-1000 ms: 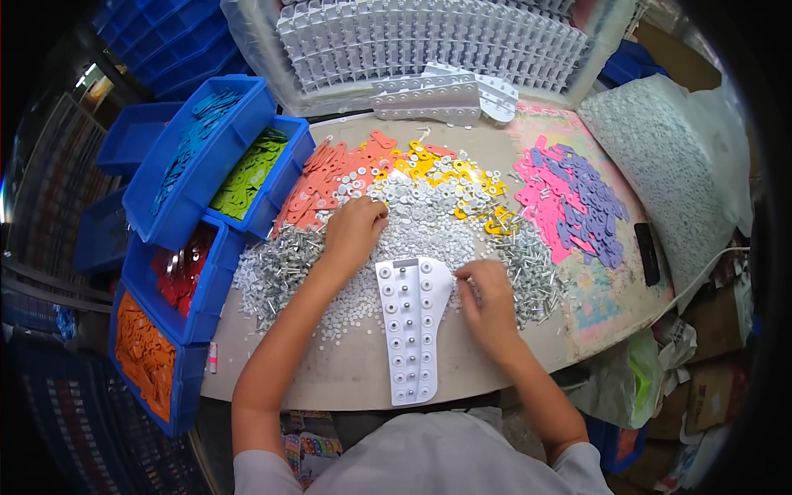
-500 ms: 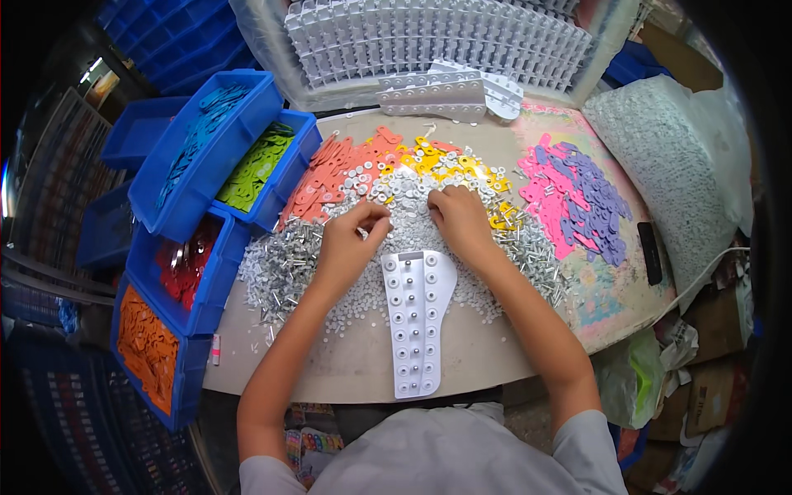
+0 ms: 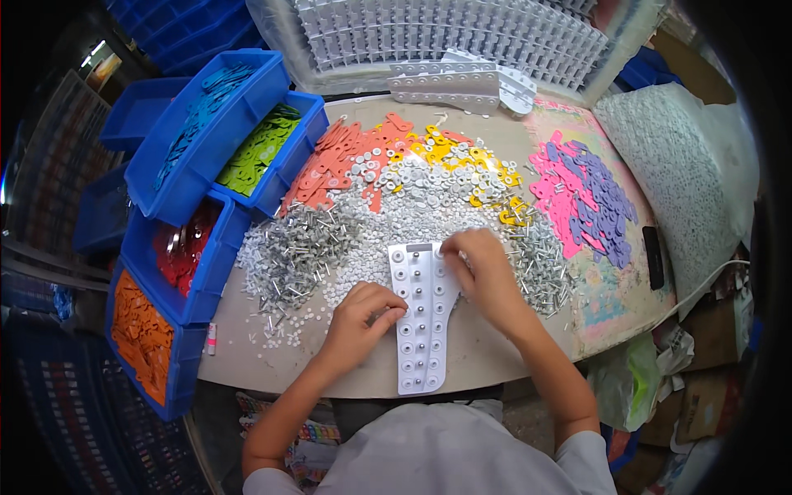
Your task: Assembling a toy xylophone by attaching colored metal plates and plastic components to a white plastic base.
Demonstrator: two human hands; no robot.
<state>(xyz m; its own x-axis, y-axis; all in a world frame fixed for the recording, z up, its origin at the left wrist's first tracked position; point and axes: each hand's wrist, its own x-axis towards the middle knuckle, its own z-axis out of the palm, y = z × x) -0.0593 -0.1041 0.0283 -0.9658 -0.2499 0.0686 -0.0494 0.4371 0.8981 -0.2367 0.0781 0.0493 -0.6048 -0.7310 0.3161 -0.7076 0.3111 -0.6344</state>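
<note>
A long white plastic card [image 3: 421,322] studded with rows of small round caps lies in the lower centre of the frame, near the front edge of the round table [image 3: 495,355]. The left hand [image 3: 359,318] rests against the card's left edge, fingers curled narrow and tips pressed on it; whether it pinches a small piece is too small to tell. The right hand [image 3: 487,272] lies at the card's upper right corner, fingers bent down onto it and the loose white caps [image 3: 429,206] beside it. Heaps of metal pins [image 3: 301,252] flank the card left and right. Beyond lie orange tags [image 3: 330,165], yellow tags [image 3: 466,157] and pink and purple tags [image 3: 586,194]. Blue bins [image 3: 206,132] of coloured tags fill the left of the frame.
</note>
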